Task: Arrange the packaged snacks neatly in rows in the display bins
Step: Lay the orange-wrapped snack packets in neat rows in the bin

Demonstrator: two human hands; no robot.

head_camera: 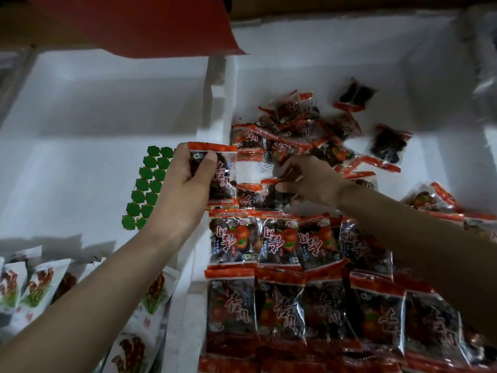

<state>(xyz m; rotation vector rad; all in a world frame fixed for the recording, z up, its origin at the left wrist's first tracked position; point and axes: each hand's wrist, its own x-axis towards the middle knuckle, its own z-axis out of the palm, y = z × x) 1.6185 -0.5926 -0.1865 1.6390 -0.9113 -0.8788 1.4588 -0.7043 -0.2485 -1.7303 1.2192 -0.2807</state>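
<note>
1. Step in hand: loose packets are being drawn from the pile (295, 125) to extend the rows (269, 238) in the right bin (322, 49).
2. Left hand (185, 184): fingers and thumb are clamped on one packet (223, 179). It is held upright at the divider (215, 103), just beyond the left end of the far full row.
3. Right hand (312, 181): it reaches over the rows to the near edge of the pile. The fingers are curled together and appear to pinch the red seal of a second packet (266, 196), though the hand hides the contact.
4. Task items: two full rows lie at the near end of the right bin, with packets overlapping side by side. A partial row begins just beyond them. The pile fills the middle of the bin, and two strays (387, 144) lie apart toward the far right.
5. Next move, as a judgement: set the held packet flat at the left end of the partial row, print up and seal aligned with its neighbours. Then lay the second packet beside it.
6. Surroundings: the left bin (80, 103) holds a sheet of green stickers (150, 184). White packets (40, 281) sit at its near left. A red card (134, 22) overhangs its far edge.
7. Obstructions:
   - The pile touches the partial row, so a careless pull may drag neighbouring packets across it.
   - The right forearm crosses the finished rows and could disturb them.
</note>
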